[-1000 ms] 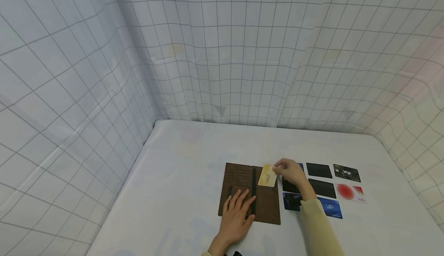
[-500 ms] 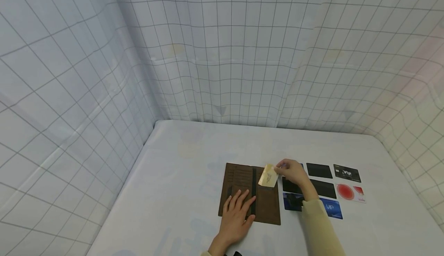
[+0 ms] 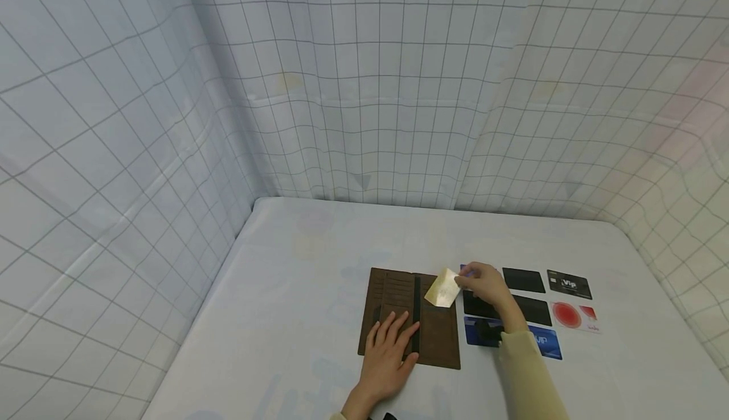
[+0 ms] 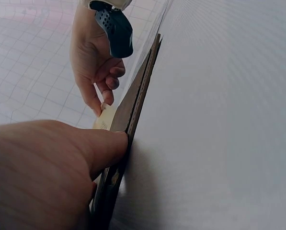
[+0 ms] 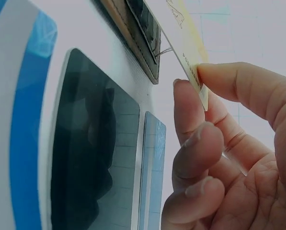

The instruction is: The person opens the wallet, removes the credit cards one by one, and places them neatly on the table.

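A brown wallet [image 3: 441, 341] lies opened flat on the white table, card slots showing on its left half and a dark strap down the middle. My left hand [image 3: 388, 364] rests on its lower left part, fingers spread. In the left wrist view, the thumb [image 4: 107, 148] lies on the wallet's edge. With thumb and fingertips, my right hand [image 3: 486, 286] pinches one corner of a gold card [image 3: 443, 288] over the wallet's upper right half. The card is tilted, its held end raised off the leather. Printed characters show on it in the right wrist view.
Right of the wallet several cards lie in rows: a black VIP card [image 3: 569, 284], a white card with a red circle [image 3: 576, 316], a blue VIP card [image 3: 545, 342], a plain black card [image 3: 524, 279] and others partly under my right arm. Grid-patterned curtains [image 3: 364, 91] surround the table.
My right hand has moved slightly right, and the gold card's held end has come up and right, so the card tilts more and catches light. My left hand stays put.
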Action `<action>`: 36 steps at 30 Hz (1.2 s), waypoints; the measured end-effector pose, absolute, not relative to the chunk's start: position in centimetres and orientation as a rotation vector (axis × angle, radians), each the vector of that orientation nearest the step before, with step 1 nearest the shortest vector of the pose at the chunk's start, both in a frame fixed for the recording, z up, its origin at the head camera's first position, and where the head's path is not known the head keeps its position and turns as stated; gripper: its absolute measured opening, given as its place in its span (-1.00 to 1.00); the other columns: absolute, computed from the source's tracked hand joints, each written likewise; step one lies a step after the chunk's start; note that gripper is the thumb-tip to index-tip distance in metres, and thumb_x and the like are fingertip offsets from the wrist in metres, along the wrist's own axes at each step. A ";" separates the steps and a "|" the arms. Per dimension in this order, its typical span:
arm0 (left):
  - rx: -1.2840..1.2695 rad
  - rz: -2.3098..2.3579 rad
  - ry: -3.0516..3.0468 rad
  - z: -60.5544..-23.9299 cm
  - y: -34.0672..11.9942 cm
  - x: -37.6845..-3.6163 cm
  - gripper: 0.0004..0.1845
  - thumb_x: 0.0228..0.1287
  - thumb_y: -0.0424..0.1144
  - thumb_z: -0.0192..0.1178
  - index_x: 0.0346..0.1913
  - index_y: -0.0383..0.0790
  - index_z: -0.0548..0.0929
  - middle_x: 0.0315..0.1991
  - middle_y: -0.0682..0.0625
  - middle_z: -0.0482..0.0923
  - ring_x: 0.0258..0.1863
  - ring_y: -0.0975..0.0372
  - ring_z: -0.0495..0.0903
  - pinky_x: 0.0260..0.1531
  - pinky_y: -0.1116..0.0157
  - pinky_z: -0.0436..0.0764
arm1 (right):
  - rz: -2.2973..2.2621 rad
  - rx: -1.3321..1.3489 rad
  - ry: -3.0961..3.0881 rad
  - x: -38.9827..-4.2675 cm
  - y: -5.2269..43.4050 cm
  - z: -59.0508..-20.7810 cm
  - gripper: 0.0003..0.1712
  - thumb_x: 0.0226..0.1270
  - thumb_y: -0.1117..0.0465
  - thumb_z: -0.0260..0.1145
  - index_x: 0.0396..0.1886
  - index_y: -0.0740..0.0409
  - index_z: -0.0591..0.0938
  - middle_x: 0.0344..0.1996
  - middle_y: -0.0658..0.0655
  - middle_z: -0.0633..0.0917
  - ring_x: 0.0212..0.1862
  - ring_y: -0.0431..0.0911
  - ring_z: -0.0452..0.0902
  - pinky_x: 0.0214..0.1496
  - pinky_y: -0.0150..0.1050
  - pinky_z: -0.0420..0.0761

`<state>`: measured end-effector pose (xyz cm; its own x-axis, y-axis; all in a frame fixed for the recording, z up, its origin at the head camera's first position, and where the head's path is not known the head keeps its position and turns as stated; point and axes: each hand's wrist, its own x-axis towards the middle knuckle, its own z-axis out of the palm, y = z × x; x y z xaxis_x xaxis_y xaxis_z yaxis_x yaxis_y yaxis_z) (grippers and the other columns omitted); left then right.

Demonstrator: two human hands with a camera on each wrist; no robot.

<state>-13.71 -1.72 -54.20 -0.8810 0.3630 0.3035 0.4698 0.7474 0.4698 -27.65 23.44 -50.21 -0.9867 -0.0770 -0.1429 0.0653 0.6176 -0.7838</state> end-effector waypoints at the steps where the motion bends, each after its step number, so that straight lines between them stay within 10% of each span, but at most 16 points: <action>1: -0.665 -0.813 -2.749 -54.2 -1.7 -13.7 -0.54 0.36 -0.09 0.05 0.29 -0.08 0.45 0.35 -0.06 0.24 0.35 -0.01 0.11 0.20 -0.12 0.09 | -1.311 -0.004 2.677 -27.6 23.5 -50.2 -0.73 0.21 0.13 0.34 -0.26 0.27 0.59 -0.47 0.08 0.67 -0.39 -0.05 0.56 -0.43 -0.21 0.53; 36: -0.668 -0.776 -2.782 -54.9 -2.0 -14.1 -0.51 0.36 -0.06 0.04 0.32 -0.04 0.41 0.38 -0.04 0.19 0.38 0.02 0.04 0.23 -0.08 0.02 | -1.842 0.374 2.512 -23.5 25.3 -49.1 -0.60 0.27 0.06 0.34 -0.20 0.34 0.54 -0.44 0.12 0.69 -0.56 -0.16 0.42 -0.53 -0.31 0.42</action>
